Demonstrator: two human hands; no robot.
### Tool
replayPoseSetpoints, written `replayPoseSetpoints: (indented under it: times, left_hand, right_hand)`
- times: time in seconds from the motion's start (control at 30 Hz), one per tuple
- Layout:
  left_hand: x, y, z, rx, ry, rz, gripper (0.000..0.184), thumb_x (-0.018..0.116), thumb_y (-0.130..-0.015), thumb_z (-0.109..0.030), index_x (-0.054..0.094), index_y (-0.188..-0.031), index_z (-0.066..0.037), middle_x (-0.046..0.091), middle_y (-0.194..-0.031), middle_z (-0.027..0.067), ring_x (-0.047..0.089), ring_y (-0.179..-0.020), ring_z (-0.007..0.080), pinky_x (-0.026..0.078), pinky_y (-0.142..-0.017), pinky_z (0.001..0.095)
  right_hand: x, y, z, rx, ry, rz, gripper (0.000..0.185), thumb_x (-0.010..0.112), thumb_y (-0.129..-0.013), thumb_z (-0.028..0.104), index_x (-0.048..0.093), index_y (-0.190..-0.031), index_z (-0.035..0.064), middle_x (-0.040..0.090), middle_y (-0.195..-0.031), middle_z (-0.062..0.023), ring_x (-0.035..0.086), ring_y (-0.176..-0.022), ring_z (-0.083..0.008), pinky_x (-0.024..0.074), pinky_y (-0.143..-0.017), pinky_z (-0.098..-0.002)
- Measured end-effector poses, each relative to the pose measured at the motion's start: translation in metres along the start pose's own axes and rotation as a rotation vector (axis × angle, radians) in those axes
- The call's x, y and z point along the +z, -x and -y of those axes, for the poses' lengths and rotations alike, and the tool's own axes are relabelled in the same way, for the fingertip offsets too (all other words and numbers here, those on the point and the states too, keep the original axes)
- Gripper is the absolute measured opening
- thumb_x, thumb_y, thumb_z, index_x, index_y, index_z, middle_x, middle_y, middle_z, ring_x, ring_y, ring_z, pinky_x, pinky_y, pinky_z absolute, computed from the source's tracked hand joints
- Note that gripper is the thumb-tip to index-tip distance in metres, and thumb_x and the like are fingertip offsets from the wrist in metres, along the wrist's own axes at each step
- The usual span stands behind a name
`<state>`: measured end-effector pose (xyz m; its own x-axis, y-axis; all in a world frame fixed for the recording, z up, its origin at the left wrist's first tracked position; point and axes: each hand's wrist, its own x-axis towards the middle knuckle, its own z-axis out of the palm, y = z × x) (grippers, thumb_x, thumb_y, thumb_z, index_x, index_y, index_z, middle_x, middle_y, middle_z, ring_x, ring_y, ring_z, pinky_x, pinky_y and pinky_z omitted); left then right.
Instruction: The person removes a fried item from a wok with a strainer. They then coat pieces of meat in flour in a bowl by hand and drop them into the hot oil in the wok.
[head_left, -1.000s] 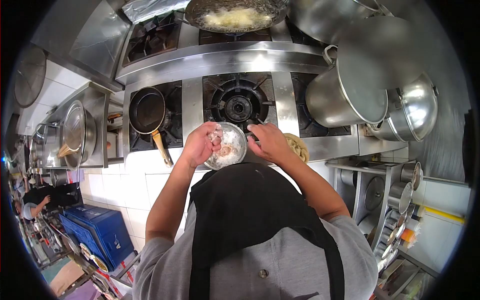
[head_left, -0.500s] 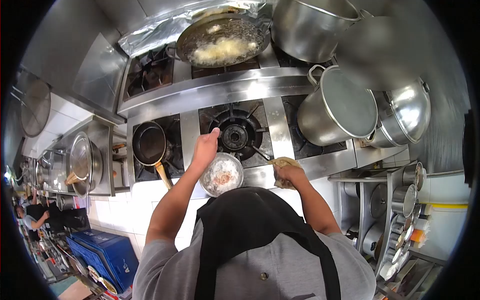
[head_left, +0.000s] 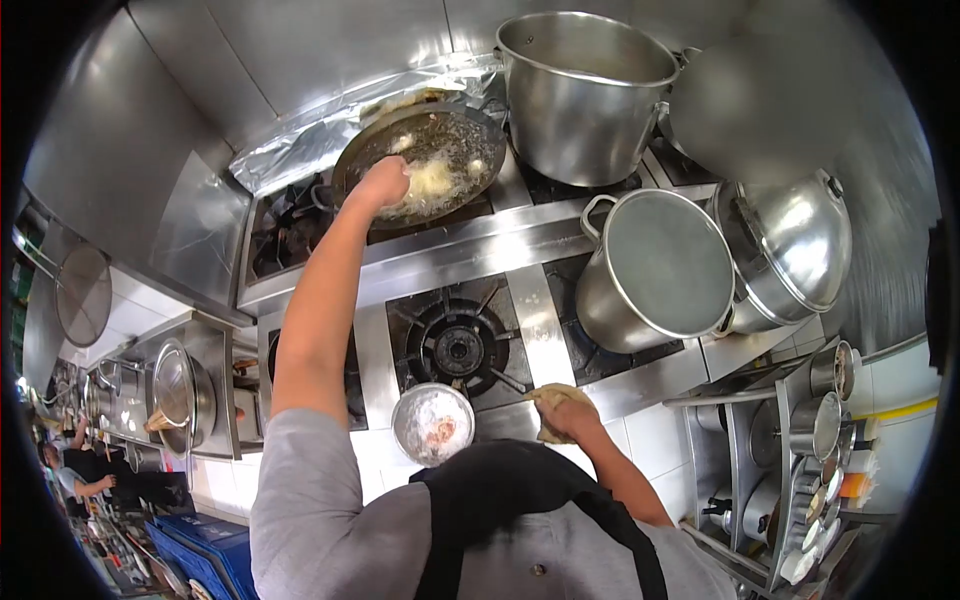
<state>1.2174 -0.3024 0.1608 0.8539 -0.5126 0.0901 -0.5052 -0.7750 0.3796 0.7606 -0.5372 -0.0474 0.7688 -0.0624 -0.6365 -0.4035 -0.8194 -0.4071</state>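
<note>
My left hand [head_left: 384, 182] is stretched out over the wok [head_left: 350, 160] of bubbling oil on the back burner. Its fingers look closed, and what they hold, if anything, is too small to tell. Pale frying pieces [head_left: 432, 180] float just beside it. A folded tan cloth [head_left: 550, 393] lies under my right hand [head_left: 569, 415], which grips it at the stove's front edge. Near my apron sits a round metal bowl [head_left: 433, 424] with white powder and a reddish-brown patch in it.
A tall pot [head_left: 585, 120] stands right of the wok, with a large lidless pot [head_left: 660, 265] in front of it. Foil [head_left: 270, 163] lines the back. At right are shelves of pans [head_left: 820, 427]; at far left, a person [head_left: 88, 480].
My left hand has gone from beside the powder bowl forward to the wok. My right hand took hold of the cloth and keeps it. The view has tilted toward the back burners.
</note>
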Motion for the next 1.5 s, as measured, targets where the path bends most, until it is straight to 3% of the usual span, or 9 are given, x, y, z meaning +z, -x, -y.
replayPoseSetpoints:
  times: [0.13,0.3,0.37,0.6,0.8,0.9,0.97,1.1,1.5]
  left_hand:
    - [0.021,-0.08,0.068,-0.151,-0.53,0.24,0.018,0.058,-0.079,-0.006,0.07,-0.08,0.007,0.066,-0.098,0.0306,0.064,-0.1,0.0427,0.052,-0.083,0.0457]
    - [0.006,-0.083,0.071,-0.335,-0.433,0.209,0.027,0.061,-0.079,-0.01,0.067,-0.099,0.007,0.064,-0.108,0.0313,0.062,-0.106,0.0436,0.052,-0.088,0.045]
    - [-0.004,-0.068,0.067,-0.399,-0.176,-0.188,0.033,0.06,-0.08,-0.012,0.064,-0.108,0.005,0.063,-0.113,0.0309,0.06,-0.108,0.0446,0.05,-0.091,0.0463]
    - [-0.117,0.06,0.057,-0.066,-0.103,-0.743,0.034,0.056,-0.082,-0.011,0.064,-0.114,0.0,0.065,-0.11,0.0252,0.061,-0.105,0.0417,0.048,-0.093,0.044]
    - [-0.108,0.285,0.017,-0.329,0.16,-0.881,0.024,0.064,-0.09,-0.021,0.067,-0.099,0.0,0.068,-0.083,0.0104,0.061,-0.074,0.0177,0.049,-0.072,0.0312]
    - [-0.025,0.363,0.007,-0.463,0.279,-0.679,0.02,0.064,-0.09,-0.019,0.067,-0.099,-0.001,0.067,-0.08,0.0089,0.062,-0.073,0.0144,0.05,-0.07,0.0295]
    - [0.036,0.395,-0.002,-0.447,0.349,-0.379,0.017,0.063,-0.087,-0.014,0.068,-0.099,-0.004,0.069,-0.088,0.018,0.068,-0.081,0.0312,0.053,-0.073,0.0358]
    - [0.106,0.425,-0.04,-0.22,0.262,0.217,0.026,0.061,-0.084,-0.015,0.065,-0.107,-0.002,0.066,-0.104,0.0201,0.062,-0.099,0.0369,0.05,-0.086,0.042]
    - [0.199,0.425,-0.047,0.139,-0.086,0.228,0.013,0.064,-0.079,-0.014,0.062,-0.086,-0.004,0.065,-0.091,0.0145,0.063,-0.093,0.0327,0.052,-0.078,0.0445]
  right_hand:
    - [-0.005,0.005,0.0,0.056,0.007,0.06,0.08,0.023,-0.095,0.066,0.061,-0.126,0.0037,0.062,-0.123,-0.0225,0.056,-0.119,-0.0352,0.0384,-0.106,-0.0389]
    - [0.004,0.001,-0.006,0.096,-0.044,-0.004,0.079,0.028,-0.093,0.068,0.065,-0.12,0.0036,0.065,-0.115,-0.0241,0.06,-0.113,-0.0364,0.0437,-0.1,-0.0405]
    - [-0.004,0.008,0.002,0.103,-0.046,-0.037,0.079,0.03,-0.092,0.068,0.068,-0.113,0.0015,0.067,-0.111,-0.0239,0.062,-0.109,-0.0371,0.0454,-0.098,-0.041]
    - [0.001,0.021,0.013,0.129,-0.027,-0.173,0.079,0.035,-0.09,0.068,0.071,-0.104,-0.0012,0.068,-0.105,-0.0268,0.065,-0.103,-0.0398,0.0463,-0.098,-0.0425]
    - [0.018,0.016,0.039,-0.051,-0.214,-0.177,0.074,0.04,-0.094,0.06,0.07,-0.089,-0.0076,0.066,-0.084,-0.0309,0.065,-0.093,-0.0456,0.0479,-0.087,-0.0463]
    - [0.03,-0.001,0.068,-0.211,-0.382,-0.036,0.069,0.042,-0.096,0.058,0.064,-0.078,-0.0051,0.063,-0.069,-0.0184,0.063,-0.071,-0.0307,0.0482,-0.072,-0.0406]
    - [0.029,0.002,0.097,-0.139,-0.602,0.181,0.056,0.051,-0.095,0.053,0.057,-0.072,0.0019,0.05,-0.057,-0.0016,0.05,-0.05,-0.0129,0.0413,-0.049,-0.032]
    - [0.049,-0.007,0.113,-0.122,-0.644,0.205,0.045,0.057,-0.094,0.041,0.055,-0.071,0.0028,0.05,-0.056,-0.0023,0.049,-0.044,-0.0123,0.0395,-0.042,-0.031]
    - [0.069,-0.011,0.111,-0.195,-0.619,0.167,0.031,0.055,-0.093,0.028,0.059,-0.077,0.0011,0.053,-0.056,-0.0022,0.054,-0.045,-0.0135,0.0451,-0.043,-0.0306]
